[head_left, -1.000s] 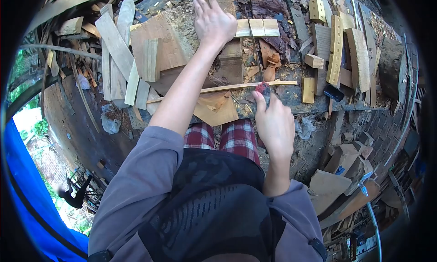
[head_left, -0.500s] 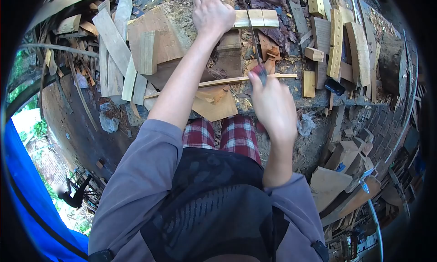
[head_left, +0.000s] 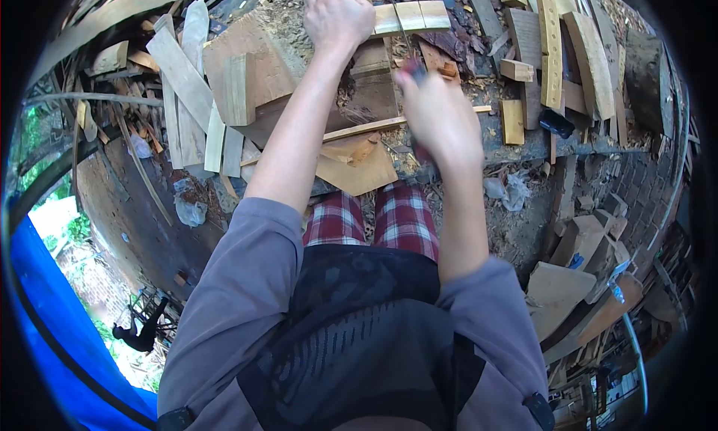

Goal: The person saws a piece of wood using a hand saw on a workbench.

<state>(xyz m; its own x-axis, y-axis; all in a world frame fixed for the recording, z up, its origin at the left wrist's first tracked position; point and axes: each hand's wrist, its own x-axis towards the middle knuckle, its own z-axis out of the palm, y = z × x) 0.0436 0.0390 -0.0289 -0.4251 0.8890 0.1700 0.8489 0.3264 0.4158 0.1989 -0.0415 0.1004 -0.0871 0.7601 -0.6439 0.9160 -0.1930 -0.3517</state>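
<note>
A curved pale wooden piece (head_left: pixel 430 16) with dark cross lines lies at the top centre. Its left end meets my left hand (head_left: pixel 336 19), whose fingers are spread and press down on the wood there. My right hand (head_left: pixel 441 120), blurred by motion, is closed around the red and black handle of a saw. The thin saw blade (head_left: pixel 396 12) runs up from the handle across the curved piece. Below lies a narrow wooden strip (head_left: pixel 363 129), which passes behind my right hand. A flat angular board (head_left: pixel 357 169) rests at the bench edge near my knees.
Planks (head_left: pixel 179 72) and a block (head_left: pixel 239 90) lie at the left. To the right are a yellow piece with holes (head_left: pixel 550 53), a small yellow block (head_left: pixel 512 122) and a black object (head_left: pixel 556 123). Offcuts (head_left: pixel 557 292) are piled at the lower right. A distant person (head_left: pixel 142 330) is at the lower left.
My right hand has moved up with the saw, whose blade reaches further past the curved piece. My left hand stays on the wood while the whole view has shifted slightly.
</note>
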